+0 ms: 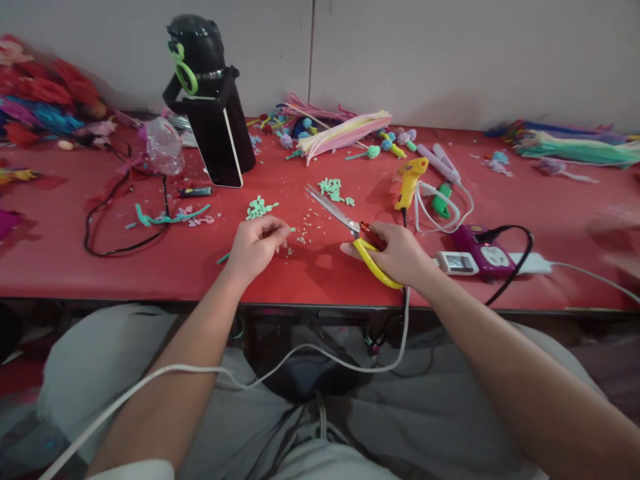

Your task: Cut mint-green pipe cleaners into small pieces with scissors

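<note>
My right hand [397, 253] grips the yellow handles of a pair of scissors [345, 223], whose steel blades point up and left over the red table [310, 267]. My left hand [256, 245] is curled in a pinch on a thin green strand that sticks out to its lower left. Small piles of cut green pieces [259, 208] and more green pieces [334, 189] lie just beyond both hands. Pale crumbs are scattered between the hands.
A yellow glue gun [410, 181] stands right of the scissors, beside a purple power strip [483, 257] with cables. A black flask [207, 100] stands at the back left. Bundles of coloured pipe cleaners [345, 133] lie along the wall. A white cable crosses my lap.
</note>
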{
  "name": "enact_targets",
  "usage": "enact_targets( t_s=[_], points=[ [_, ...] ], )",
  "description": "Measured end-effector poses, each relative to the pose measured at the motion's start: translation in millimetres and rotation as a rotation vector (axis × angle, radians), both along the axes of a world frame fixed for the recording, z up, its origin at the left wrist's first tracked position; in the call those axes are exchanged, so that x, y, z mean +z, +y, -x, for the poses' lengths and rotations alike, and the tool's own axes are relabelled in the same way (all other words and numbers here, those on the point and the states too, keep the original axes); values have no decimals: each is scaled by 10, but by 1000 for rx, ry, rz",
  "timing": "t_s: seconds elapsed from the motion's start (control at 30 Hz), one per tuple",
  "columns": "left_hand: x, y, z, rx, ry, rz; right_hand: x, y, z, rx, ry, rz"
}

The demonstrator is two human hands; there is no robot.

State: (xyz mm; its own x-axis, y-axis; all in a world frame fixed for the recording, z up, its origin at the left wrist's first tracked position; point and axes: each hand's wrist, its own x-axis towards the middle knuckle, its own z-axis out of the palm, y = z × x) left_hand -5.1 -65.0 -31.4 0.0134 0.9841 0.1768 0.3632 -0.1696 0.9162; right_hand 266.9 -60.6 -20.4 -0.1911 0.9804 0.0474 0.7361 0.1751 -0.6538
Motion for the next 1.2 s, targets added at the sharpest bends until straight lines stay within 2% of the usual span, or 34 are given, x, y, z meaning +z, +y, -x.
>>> enact_targets(
  t_s=[0.17,0.3,0.57,0.9,1.2],
  points=[
    [-28,65,9,-49,1,9,-51,71,-99,106,-188,38],
    [-63,77,33,-62,25,-21,-63,82,-124,156,-211,42],
    [-54,53,29,-47,-25,-82,-141,104,-124,150,-169,8],
    [-83,69,19,-20,3,-185,-133,99,-114,128,-184,46],
    [-93,82,13,-21,6,-201,-109,104,-94,122,-207,47]
  ],
)
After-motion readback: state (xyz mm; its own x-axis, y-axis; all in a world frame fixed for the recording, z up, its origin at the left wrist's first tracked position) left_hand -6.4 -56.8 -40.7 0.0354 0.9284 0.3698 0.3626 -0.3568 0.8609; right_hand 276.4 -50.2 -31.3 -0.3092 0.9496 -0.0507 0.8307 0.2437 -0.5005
